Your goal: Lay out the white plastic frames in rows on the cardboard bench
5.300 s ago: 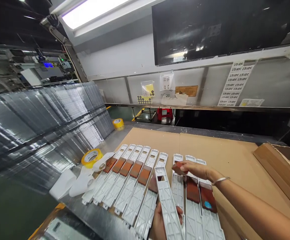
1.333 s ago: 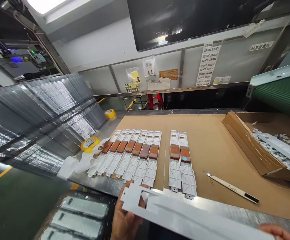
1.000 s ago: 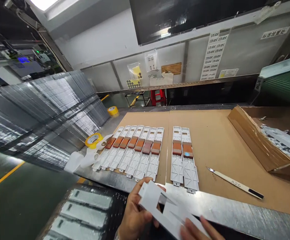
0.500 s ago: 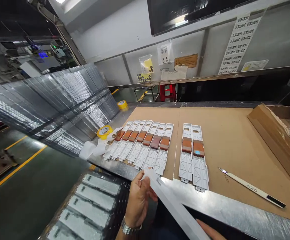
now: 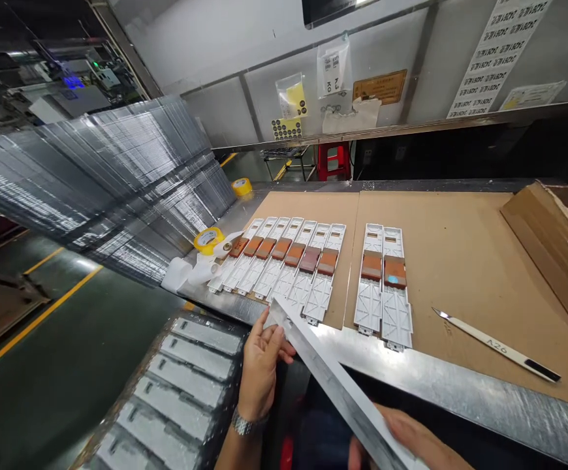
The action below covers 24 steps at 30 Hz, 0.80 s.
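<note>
White strip (image 5: 333, 385) gripped by both hands: left hand (image 5: 260, 356), right hand (image 5: 411, 440); nine trays (image 5: 320, 271) on cardboard (image 5: 460, 261).

Your right hand (image 5: 411, 434) is cut off by the bottom edge, and the white strip (image 5: 328, 378) it holds covers its fingers and runs out of frame with it. Your left hand (image 5: 260, 365) hides the strip's near edge. The cardboard box (image 5: 553, 248) is cropped at right; the wall labels (image 5: 497, 49) are too small to read.

Left hand (image 5: 261, 356): raised, fingers curled in a grip (watch on wrist). Right hand (image 5: 414, 438): low, fingers closed, partly hidden.
</note>
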Tool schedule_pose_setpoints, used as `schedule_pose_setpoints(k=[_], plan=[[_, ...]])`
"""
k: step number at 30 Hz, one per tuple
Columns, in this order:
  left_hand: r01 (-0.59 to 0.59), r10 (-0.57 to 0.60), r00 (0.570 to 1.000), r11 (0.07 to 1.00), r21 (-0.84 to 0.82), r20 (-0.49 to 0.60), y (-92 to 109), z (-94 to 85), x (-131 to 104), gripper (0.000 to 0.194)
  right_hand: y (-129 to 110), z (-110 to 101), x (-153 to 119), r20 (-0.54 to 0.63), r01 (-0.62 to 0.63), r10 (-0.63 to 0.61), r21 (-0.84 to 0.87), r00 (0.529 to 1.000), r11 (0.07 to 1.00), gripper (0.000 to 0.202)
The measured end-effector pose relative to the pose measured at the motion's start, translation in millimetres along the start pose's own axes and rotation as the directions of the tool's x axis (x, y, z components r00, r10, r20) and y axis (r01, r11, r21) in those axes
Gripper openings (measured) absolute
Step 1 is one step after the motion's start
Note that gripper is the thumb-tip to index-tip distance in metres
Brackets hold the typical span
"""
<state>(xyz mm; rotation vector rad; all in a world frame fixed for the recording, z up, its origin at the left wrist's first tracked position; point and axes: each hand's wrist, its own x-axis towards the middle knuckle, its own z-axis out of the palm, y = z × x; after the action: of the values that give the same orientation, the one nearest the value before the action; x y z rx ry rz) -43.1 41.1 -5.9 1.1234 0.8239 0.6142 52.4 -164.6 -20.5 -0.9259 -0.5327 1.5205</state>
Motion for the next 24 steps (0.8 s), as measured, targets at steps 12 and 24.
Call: schedule_pose_setpoints(k=[12, 24], plan=[[0.004, -0.008, 0.999, 0.996, -0.090, -0.041, -22, -30.5, -30, 0.056, 2, 25, 53, -0.109, 0.101, -0.184, -0.522, 0.977, 0.847, 0.055], [-0.078, 0.064, 0.987, 0.993, -0.093, -0.147, -93, -73.1, -77, 0.078, 65, 40, 132, 0.021, 0.163, -0.212, -0.713, 0.977, 0.682, 0.057]])
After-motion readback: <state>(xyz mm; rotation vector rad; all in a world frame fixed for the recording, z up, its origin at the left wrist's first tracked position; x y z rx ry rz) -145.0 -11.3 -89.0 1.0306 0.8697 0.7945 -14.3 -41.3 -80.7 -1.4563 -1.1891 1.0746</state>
